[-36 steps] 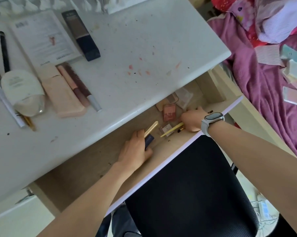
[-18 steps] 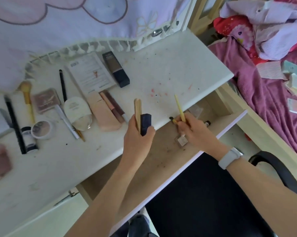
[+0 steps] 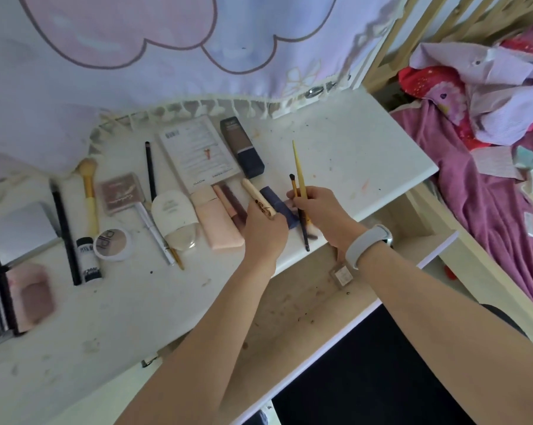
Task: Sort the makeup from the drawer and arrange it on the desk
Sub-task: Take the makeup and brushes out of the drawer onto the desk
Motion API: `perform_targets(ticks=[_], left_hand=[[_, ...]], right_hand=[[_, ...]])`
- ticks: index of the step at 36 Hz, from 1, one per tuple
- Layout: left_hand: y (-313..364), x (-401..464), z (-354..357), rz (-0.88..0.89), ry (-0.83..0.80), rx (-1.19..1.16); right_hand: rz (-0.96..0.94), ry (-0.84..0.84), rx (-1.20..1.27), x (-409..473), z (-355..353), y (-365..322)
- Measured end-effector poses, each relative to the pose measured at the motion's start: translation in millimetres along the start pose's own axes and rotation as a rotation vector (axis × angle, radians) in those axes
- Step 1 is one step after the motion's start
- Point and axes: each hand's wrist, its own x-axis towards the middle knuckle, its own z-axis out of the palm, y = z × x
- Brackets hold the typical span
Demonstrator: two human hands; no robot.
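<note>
Over desk (image 3: 366,154): left hand (image 3: 263,231) w/ 2 tubes, right hand (image 3: 317,211) 2 brushes.

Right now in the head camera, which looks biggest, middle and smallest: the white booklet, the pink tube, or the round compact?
1. White booklet, biggest.
2. Pink tube, middle.
3. Round compact, smallest.
All lie about equally far back on the desk, so the order looks trustworthy.
</note>
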Motion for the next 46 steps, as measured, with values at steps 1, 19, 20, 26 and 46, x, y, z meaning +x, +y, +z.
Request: perform_targets(ticks=[1,19,20,26,46], left_hand=[[0.5,-2.2,-3.3,-0.001,-0.009,-0.001],[-40.4,-3.0,-35.3,0.701,0.006,1.269],[-43.4,-1.1,-35.9,0.705,-0.015,1.312],[-44.4,-0.1,-37.4,0.734,0.02,1.351],[-70.6,-54.7,9.0,0.98,-0.1,0.919]], right_hand=[[-0.009,0.007,-0.004,2.4,0.9,-0.6],[-0.164,-0.011,-0.409,10.5,-0.9,-11.5],[-0.188,0.005,-0.481,10.4,-4.1,-9.8],[-0.248,0.032,-0.77,6.3,-13.7,1.1],[-0.142,0.294,-0.223,-14.9,-113.3,57.2]])
